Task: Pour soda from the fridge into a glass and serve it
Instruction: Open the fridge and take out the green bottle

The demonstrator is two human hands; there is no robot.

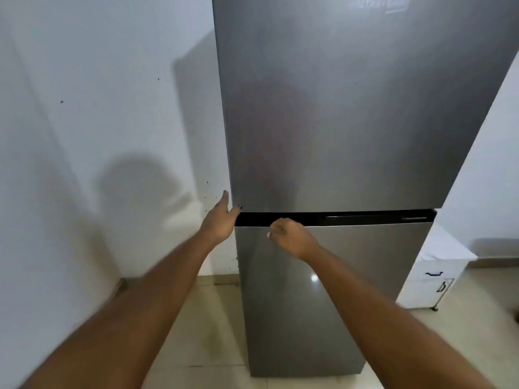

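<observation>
The left hand [222, 220] is spread open, its fingers hooked on the left edge of the fridge [351, 122] at the black strip [337, 219] between the two doors. The right hand [289, 237] hangs loosely curled, empty, just before the lower door [323, 290]. Both doors look shut; the soda, presumably inside, isn't visible. Best pull steadily from that edge, no jerking.

Head-worn view, looking forward and down, close to a closed fridge [337, 136], arms outstretched.
</observation>
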